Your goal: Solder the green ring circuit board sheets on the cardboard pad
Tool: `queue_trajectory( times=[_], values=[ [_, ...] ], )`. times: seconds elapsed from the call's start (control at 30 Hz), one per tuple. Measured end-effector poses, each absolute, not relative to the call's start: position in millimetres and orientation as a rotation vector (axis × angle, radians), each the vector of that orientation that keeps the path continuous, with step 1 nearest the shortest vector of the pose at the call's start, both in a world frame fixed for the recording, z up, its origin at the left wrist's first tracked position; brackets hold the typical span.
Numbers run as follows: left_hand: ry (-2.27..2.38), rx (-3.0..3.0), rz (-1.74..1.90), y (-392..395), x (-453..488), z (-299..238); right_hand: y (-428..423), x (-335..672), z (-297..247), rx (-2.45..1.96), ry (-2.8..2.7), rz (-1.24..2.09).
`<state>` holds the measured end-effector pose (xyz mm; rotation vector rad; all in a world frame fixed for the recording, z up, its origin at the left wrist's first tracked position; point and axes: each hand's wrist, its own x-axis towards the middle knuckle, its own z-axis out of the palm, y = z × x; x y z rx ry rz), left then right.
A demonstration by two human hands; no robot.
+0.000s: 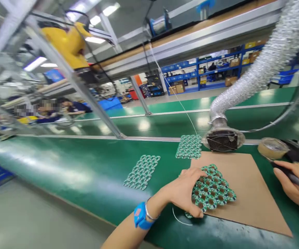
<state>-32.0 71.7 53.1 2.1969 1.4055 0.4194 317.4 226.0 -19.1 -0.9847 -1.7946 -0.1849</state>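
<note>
Left hand (184, 192) spread over the near-left edge of a green panel of round circuit boards (214, 190), fingers (194, 212) curled around that edge and thumb on top, clamped lightly on the panel. Panel lying flat on a brown cardboard sheet (248, 193), its left part overhanging the sheet toward the green tabletop (87, 173). Blue wrist strap (140, 216) and a thin bangle at the left wrist; a loop of thin wire just below the hand, on the tabletop.

Right hand (296, 186) at the right border, fingers closed around a dark slim tool handle (291, 177), probably a soldering iron, though tip not clear enough to tell. Roll of tape (273, 148) just beyond it, beside a dark unit at the frame edge.

Two more like panels on the tabletop: one (142, 172) well left of the hand, another (189, 146) just behind the cardboard, near the round grille of a fume extractor (223, 139) with its silver flexible hose (263, 65) rising to the upper right. Fine solder wire (176, 95) coming down from a spool overhead. Another person seated far off at the left.

Judged by looks: thin, light, stiff enough to lift as one piece, yet weak along the break-off joints between the rounds, so likely to flex or snap if levered by one corner. Best held at the rim, flat, with pressure spread across several rounds, clear of pads and components.
</note>
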Motion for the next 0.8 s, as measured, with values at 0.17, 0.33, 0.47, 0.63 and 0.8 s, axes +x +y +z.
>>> queue_trajectory(
  times=[0.17,0.33,0.47,0.63,0.8],
  values=[
    [1.048,2.420,0.277,109.6,-14.0,48.5,220.0,317.1,-23.4,-1.035,-1.856,-0.169],
    [1.033,2.428,0.160,117.5,-17.1,48.1,215.9,314.1,-22.0,-1.046,-1.854,-0.118],
    [1.131,2.396,0.138,103.0,-35.2,44.4,211.6,309.5,-17.7,-1.029,-1.847,-0.065],
    [1.334,2.339,0.157,65.2,-65.9,47.2,208.8,306.8,-16.4,-1.043,-1.861,-0.008],
    [1.281,2.201,0.238,21.0,-93.2,41.1,205.6,303.9,-15.0,-1.072,-1.863,0.018]
  ],
)
